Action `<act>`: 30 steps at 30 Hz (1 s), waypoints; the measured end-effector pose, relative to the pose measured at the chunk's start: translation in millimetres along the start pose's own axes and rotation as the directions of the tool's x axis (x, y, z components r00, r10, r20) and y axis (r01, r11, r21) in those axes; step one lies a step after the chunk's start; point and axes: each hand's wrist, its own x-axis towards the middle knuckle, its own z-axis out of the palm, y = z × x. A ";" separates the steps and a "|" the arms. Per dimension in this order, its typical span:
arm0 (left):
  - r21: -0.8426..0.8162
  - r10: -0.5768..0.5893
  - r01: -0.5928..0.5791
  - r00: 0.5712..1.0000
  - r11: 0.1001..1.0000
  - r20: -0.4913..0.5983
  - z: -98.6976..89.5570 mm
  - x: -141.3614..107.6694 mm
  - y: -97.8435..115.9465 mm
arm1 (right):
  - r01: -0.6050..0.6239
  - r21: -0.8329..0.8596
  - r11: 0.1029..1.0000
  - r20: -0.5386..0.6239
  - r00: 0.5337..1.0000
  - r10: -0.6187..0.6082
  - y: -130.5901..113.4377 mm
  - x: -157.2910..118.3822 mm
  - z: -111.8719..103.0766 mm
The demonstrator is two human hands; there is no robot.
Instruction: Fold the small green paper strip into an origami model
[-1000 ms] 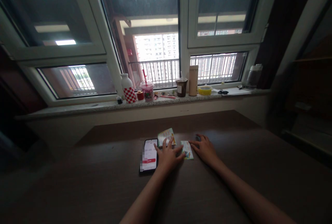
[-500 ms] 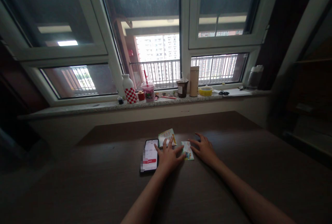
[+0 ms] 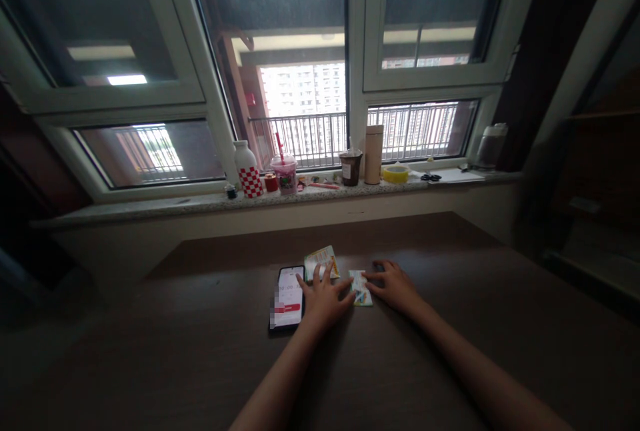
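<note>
From my seat, the nearest things are my two forearms reaching over the brown bench (image 3: 200, 351). The left hand (image 3: 324, 304) lies with its fingers spread wide: the thumb and forefinger are at one edge of a small printed card (image 3: 364, 298), the middle ones reach onto a larger printed card (image 3: 319, 258) just beyond, and the little one is at the side of a phone (image 3: 289, 292). The right hand (image 3: 397, 290) has its fingers loosely parted and bent a little, the foremost at the small card's opposite edge. What has just changed is slight: those right fingertips have edged inward onto that edge, while the cards and phone have hardly shifted. I take it that the small card, flat on the bench between my hands, is now steadied from both sides, though nothing is pinched; how hard either hand presses, I cannot tell. The phone lies face up beside the left hand, its screen lit, with a red bar low on it. Farther off, the windowsill (image 3: 200, 205) carries a checkered bottle (image 3: 250, 181), a pink cup with a straw (image 3: 287, 181), a dark cup (image 3: 351, 172), a tan flask (image 3: 373, 158), a yellow roll of tape (image 3: 395, 174) and scissors (image 3: 431, 178). Past the window glass runs a railing (image 3: 300, 138), with pale tall buildings (image 3: 320, 88) behind it.
</note>
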 end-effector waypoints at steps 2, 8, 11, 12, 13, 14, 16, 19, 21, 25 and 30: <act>0.003 -0.003 0.003 1.000 1.000 0.003 0.2 -0.1 -0.2 | 0.017 -0.004 1.000 0.022 1.000 -0.017 1.1 -1.2 -1.4; 0.009 -0.006 0.006 1.000 1.000 -0.005 -0.1 -0.6 -0.4 | 0.086 -0.013 0.996 0.092 0.992 -0.084 4.6 -4.1 -4.2; 0.009 -0.009 0.009 1.000 1.000 -0.002 -1.7 -0.9 0.4 | 0.110 -0.023 0.994 0.120 0.987 -0.107 6.9 -4.7 -3.4; 0.010 -0.010 0.010 1.000 1.000 0.001 -2.4 -1.0 0.7 | 0.109 -0.023 0.994 0.128 0.986 -0.105 8.1 -4.8 -2.9; 0.010 -0.012 0.012 1.000 1.000 0.005 -3.0 -1.1 1.1 | 0.106 -0.021 0.994 0.137 0.985 -0.102 9.3 -4.8 -2.3; 0.011 -0.015 0.015 1.000 1.000 0.010 -3.5 -1.2 1.3 | 0.103 -0.018 0.994 0.146 0.984 -0.100 10.7 -4.8 -1.8; 0.006 -0.019 0.018 1.000 1.000 0.015 -3.9 -1.4 1.7 | 0.101 -0.009 0.995 0.164 0.981 -0.098 13.5 -4.8 -1.2; -0.008 -0.014 0.014 1.000 1.000 0.003 -3.0 -1.4 1.2 | 0.112 0.007 0.994 0.201 0.973 -0.112 17.2 -4.7 -1.9; -0.013 -0.008 0.008 1.000 1.000 -0.005 -1.8 -1.4 0.4 | 0.118 0.015 0.993 0.223 0.968 -0.119 19.0 -4.8 -3.3; -0.010 -0.006 0.006 1.000 1.000 -0.015 -1.3 -2.1 0.3 | 0.127 0.032 0.991 0.250 0.959 -0.131 20.6 -5.3 -6.1; 0.006 -0.031 0.031 1.000 1.000 0.005 -4.8 -4.6 3.7 | 0.123 0.057 0.991 0.254 0.958 -0.134 19.6 -6.3 -9.0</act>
